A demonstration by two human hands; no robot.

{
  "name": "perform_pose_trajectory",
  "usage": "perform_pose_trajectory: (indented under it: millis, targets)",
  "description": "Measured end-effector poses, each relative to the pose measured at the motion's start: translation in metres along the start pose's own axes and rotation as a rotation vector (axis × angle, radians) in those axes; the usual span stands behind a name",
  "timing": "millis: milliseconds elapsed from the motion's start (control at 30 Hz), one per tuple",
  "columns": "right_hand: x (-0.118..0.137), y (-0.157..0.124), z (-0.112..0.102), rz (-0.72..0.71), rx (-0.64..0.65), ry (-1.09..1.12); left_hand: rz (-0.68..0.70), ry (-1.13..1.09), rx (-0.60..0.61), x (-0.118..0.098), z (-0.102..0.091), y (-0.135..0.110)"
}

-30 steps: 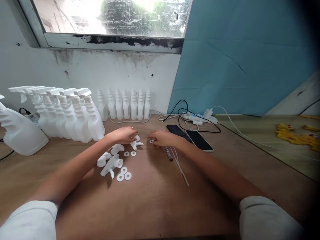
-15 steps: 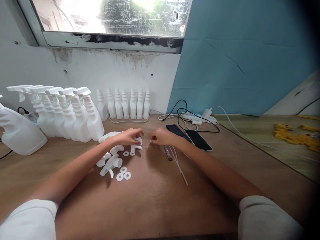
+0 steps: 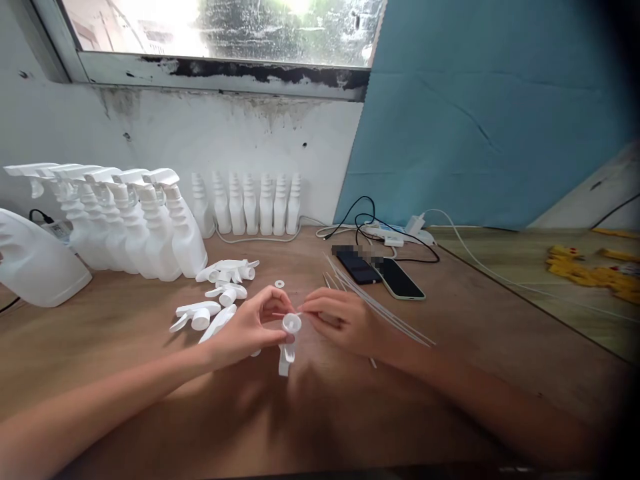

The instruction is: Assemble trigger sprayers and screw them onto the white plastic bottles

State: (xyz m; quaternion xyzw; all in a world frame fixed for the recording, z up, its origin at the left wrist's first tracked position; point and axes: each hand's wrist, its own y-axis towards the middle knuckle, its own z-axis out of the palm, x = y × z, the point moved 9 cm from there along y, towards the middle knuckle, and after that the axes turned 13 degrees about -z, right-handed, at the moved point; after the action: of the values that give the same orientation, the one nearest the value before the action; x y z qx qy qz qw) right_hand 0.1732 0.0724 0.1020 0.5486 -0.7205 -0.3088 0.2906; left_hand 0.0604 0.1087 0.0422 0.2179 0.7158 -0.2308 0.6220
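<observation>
Between the fingers of the left hand point(image 3: 253, 325) I see a sprayer point(image 3: 287, 363) held; just beside, the right hand point(image 3: 347, 321) pinches a thin white piece point(image 3: 299, 313). Beyond both lies a washer point(image 3: 277, 285).

The left hand point(image 3: 254, 325) has brought a spray head point(image 3: 287, 353) to the frame's lower centre. The right hand point(image 3: 345, 321) has joined it there

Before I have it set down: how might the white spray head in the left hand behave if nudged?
The white spray head would probably rock or swivel, given its round collar and narrow body. The collar looks hollow, so it is likely light. It shows no sag in the left hand, so it is probably stiff.
</observation>
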Motion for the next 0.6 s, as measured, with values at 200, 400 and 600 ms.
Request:
perform_pose_trajectory:
  millis: [200,400,600]
  targets:
    - [0.023,-0.017,0.023,-0.205,0.074,-0.118,0.05,0.08,-0.002,0.008,0.008,-0.014]
    - [0.025,-0.018,0.024,-0.209,0.092,-0.065,0.167,0.349,-0.039,0.004,0.008,-0.018]
    - [0.023,-0.019,0.028,-0.177,0.117,-0.003,0.292,0.487,-0.059,-0.001,0.01,-0.021]
